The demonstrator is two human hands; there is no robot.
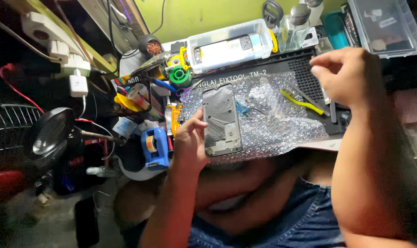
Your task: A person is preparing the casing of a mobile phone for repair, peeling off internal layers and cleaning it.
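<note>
A grey phone frame (221, 120) lies face up on a sheet of bubble wrap (272, 117) spread over a black work mat (282, 69). My left hand (190, 142) rests at the frame's left edge, thumb touching its side. My right hand (344, 76) hovers raised over the mat's right side, fingers curled together; whether anything small is pinched in them cannot be told. A yellow brush (301, 101) and grey tweezers (309, 97) lie on the bubble wrap just left of the right hand.
A clear plastic box (231, 45) holding a phone part stands behind the mat. A glass bottle (294, 27) and a clear lidded bin (386, 25) are at the back right. A blue tape dispenser (154, 147), green spool (180, 76) and cluttered tools sit left; a lamp (52, 131) further left.
</note>
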